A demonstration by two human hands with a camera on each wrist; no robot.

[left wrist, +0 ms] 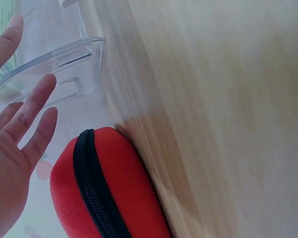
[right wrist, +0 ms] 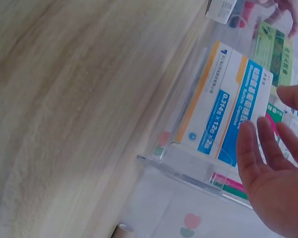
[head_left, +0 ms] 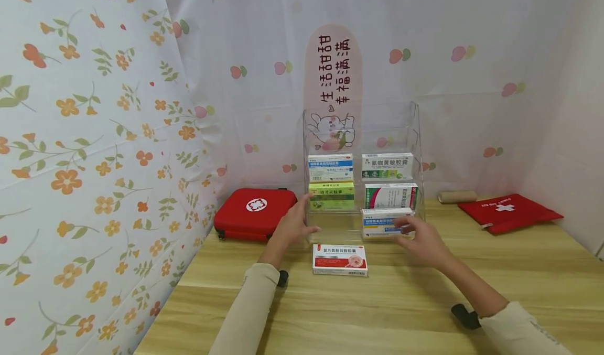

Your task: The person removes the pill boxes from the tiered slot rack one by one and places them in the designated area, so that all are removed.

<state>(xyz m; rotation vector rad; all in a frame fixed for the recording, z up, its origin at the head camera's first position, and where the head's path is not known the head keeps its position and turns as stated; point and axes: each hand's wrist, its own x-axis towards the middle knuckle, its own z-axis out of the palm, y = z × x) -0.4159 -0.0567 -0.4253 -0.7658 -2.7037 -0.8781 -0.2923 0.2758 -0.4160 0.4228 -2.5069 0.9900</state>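
Observation:
A clear tiered acrylic rack (head_left: 336, 223) stands on the table with medicine boxes in its slots. My left hand (head_left: 293, 224) is at its lower left side, fingers spread and holding nothing. In the left wrist view the fingers overlap the rack's edge. My right hand (head_left: 422, 241) is in front of the lowest right slot, with fingers loosely extended at a blue-and-white capsule box (right wrist: 223, 101) that leans there. Nothing is gripped between its fingers and thumb. A red-and-white capsule box (head_left: 340, 260) lies flat on the table before the rack, below the bottom left slot.
Higher slots hold a blue-and-white box (head_left: 330, 168), a yellow-green box (head_left: 331, 195), a white-green box (head_left: 387, 166) and a green-and-white box (head_left: 390, 196). A red zip case (head_left: 255, 213) is left of the rack. To the right lie a red first-aid pouch (head_left: 509, 213) and a tan roll (head_left: 456, 196).

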